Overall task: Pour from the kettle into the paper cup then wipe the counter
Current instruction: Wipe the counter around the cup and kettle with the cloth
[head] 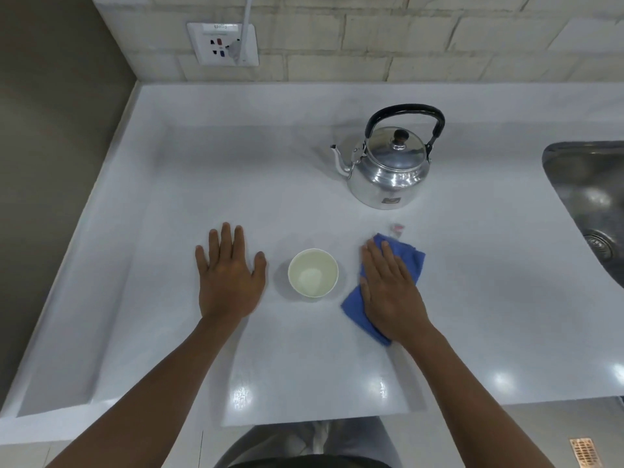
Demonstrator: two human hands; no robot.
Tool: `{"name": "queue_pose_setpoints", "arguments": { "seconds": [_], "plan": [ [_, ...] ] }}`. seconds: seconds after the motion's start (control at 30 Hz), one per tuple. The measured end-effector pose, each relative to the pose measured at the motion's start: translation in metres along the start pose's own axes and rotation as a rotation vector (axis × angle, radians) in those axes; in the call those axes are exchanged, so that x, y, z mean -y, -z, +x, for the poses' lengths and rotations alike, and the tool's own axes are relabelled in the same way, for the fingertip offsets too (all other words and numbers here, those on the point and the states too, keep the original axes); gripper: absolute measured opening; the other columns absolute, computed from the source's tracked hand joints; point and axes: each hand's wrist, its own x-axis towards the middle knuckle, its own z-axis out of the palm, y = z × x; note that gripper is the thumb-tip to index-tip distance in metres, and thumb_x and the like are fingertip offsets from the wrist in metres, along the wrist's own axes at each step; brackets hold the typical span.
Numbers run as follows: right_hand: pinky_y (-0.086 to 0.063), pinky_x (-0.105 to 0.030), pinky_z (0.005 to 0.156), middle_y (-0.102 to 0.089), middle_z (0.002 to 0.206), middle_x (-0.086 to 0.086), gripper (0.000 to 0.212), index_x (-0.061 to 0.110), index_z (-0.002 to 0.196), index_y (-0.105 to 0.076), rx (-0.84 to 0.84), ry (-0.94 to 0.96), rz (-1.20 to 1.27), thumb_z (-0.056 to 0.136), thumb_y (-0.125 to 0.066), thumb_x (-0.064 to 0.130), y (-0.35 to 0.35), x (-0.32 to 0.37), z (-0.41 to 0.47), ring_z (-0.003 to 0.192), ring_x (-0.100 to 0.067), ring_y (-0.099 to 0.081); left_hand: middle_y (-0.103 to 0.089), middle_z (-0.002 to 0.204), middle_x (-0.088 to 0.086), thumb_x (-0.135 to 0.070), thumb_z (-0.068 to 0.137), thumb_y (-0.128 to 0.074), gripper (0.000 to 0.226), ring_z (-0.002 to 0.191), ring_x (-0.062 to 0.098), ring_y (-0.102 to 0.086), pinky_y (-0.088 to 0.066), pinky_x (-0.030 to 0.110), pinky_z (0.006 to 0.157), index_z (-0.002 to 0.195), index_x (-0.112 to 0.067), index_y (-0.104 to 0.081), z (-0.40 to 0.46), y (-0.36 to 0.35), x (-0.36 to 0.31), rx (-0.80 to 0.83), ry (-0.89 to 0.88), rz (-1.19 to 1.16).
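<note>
The white counter [304, 197] carries the steel kettle [388, 170] at one o'clock; my left hand [229, 278] lies spread flat, my right hand [388, 285] presses flat on the blue cloth [410, 258], paper cup [313, 272] upright between them

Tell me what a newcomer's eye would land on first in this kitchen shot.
First the shiny metal kettle with its black handle, standing upright toward the back of the white counter, spout pointing left. Then the bright blue cloth pressed flat under the right hand, just right of the open paper cup. The left hand lies flat, fingers spread, on the bare counter left of the cup, not touching it.
</note>
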Motion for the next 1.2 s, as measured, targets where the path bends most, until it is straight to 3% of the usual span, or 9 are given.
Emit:
{"name": "queue_pose_setpoints", "arguments": {
  "seconds": [0.07,0.13,0.23,0.37,0.47,0.6,0.73,0.87,1.2],
  "plan": [
    [-0.028,-0.047,0.117,-0.035,0.156,-0.011,0.052,-0.001,0.147,-0.041,0.031,0.098,0.04,0.101,-0.035,0.023,0.013,-0.004,-0.014,0.147,-0.03,-0.027,-0.03,0.164,0.017,-0.051,0.101,-0.027,0.07,0.153,0.037,-0.023,-0.017,0.059,0.123,0.156,-0.007,-0.033,0.0,0.0,-0.001,-0.002,-0.003,-0.001],
    [-0.02,-0.039,0.121,-0.021,0.16,0.004,0.059,0.008,0.153,-0.033,0.116,0.036,0.17,0.096,-0.043,0.018,0.03,-0.004,-0.016,0.15,-0.016,-0.012,-0.031,0.164,0.017,-0.051,0.101,-0.026,0.071,0.153,0.038,-0.023,-0.017,0.059,0.123,0.156,-0.007,-0.033,0.001,0.0,-0.001,-0.004,-0.003,-0.002],
    [-0.02,-0.032,0.118,-0.032,0.159,0.001,0.068,0.01,0.151,-0.036,0.075,-0.112,0.286,0.085,-0.052,0.004,0.037,0.014,-0.011,0.15,-0.024,-0.018,-0.031,0.163,0.018,-0.052,0.101,-0.026,0.071,0.152,0.038,-0.023,-0.017,0.059,0.123,0.156,-0.007,-0.033,0.0,0.001,-0.001,0.0,-0.004,-0.009],
    [-0.024,-0.045,0.119,-0.028,0.16,-0.014,0.063,0.002,0.152,-0.03,-0.077,-0.423,0.163,0.095,-0.043,0.025,0.01,0.051,-0.004,0.15,-0.032,-0.018,-0.032,0.163,0.018,-0.052,0.101,-0.025,0.071,0.152,0.039,-0.025,-0.017,0.059,0.123,0.155,-0.007,-0.035,0.0,0.001,0.0,-0.004,-0.006,-0.015],
    [-0.016,-0.042,0.122,-0.019,0.162,-0.016,0.072,0.0,0.155,-0.018,-0.066,-0.56,0.054,0.098,-0.024,0.044,-0.003,0.063,0.001,0.151,-0.03,-0.014,-0.032,0.163,0.017,-0.052,0.101,-0.025,0.071,0.151,0.039,-0.026,-0.018,0.059,0.123,0.155,-0.007,-0.035,0.0,0.0,0.0,-0.007,-0.011,-0.011],
    [-0.007,-0.036,0.123,-0.005,0.166,-0.012,0.07,0.004,0.157,-0.011,-0.03,-0.462,-0.032,0.099,-0.014,0.043,-0.003,0.05,0.009,0.153,-0.024,-0.006,-0.032,0.163,0.017,-0.052,0.101,-0.026,0.071,0.152,0.037,-0.025,-0.017,0.058,0.124,0.155,-0.007,-0.034,0.0,-0.001,0.001,-0.011,-0.011,-0.007],
    [-0.006,-0.036,0.122,-0.015,0.164,-0.013,0.07,0.006,0.156,-0.018,0.008,-0.378,-0.068,0.096,-0.006,0.04,0.002,0.022,0.025,0.152,-0.024,-0.011,-0.028,0.165,0.017,-0.051,0.101,-0.026,0.07,0.153,0.038,-0.021,-0.018,0.058,0.123,0.156,-0.008,-0.032,0.001,-0.001,0.002,0.0,-0.013,-0.019],
    [-0.015,-0.042,0.122,-0.023,0.162,-0.014,0.067,0.004,0.154,-0.026,-0.001,-0.413,-0.092,0.097,-0.016,0.037,0.003,0.025,0.028,0.15,-0.027,-0.019,-0.01,0.17,0.017,-0.05,0.103,-0.031,0.069,0.157,0.037,-0.007,-0.013,0.055,0.126,0.161,-0.015,-0.021,0.001,0.003,0.0,-0.048,-0.064,-0.084],
    [-0.016,-0.037,0.121,-0.019,0.163,-0.002,0.063,0.009,0.156,-0.023,0.024,-0.206,-0.03,0.098,-0.026,0.034,0.012,0.005,-0.021,0.151,-0.02,-0.015,-0.009,0.171,0.011,-0.052,0.102,-0.031,0.067,0.157,0.034,-0.005,-0.015,0.055,0.126,0.161,-0.021,-0.022,0.001,0.004,0.002,-0.009,-0.094,-0.097]
  ]
}}
